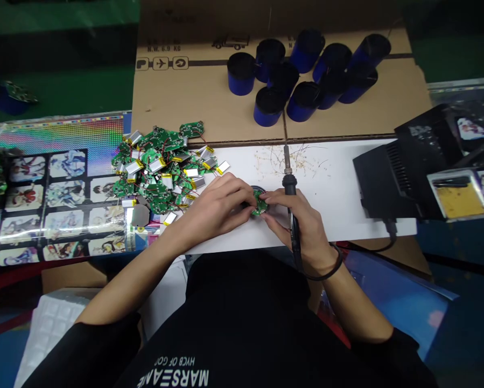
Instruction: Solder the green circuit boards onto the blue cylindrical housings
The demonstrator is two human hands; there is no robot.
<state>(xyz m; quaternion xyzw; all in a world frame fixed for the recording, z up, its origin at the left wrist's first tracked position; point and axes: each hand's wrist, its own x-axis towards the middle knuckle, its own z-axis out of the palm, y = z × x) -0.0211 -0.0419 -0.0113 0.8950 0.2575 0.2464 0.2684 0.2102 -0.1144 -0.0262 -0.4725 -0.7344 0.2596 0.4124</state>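
Observation:
A small round green circuit board lies between my hands at the white tabletop's front part, with a dark curved rim showing behind it. My left hand is closed, its fingertips pinching the board's left side. On the other side, my right hand has thumb and fingertips against the board's right edge. That same hand also carries a soldering iron, whose metal tip points away from me. Left of my left hand is a heap of green circuit boards with silver, yellow-taped battery cells wired to them.
Several blue cylinders with black tops stand on the cardboard at the back. Wire scraps litter the white tabletop. At right are a black box-shaped unit and a tray with a yellow sponge. Printed sheets lie at left.

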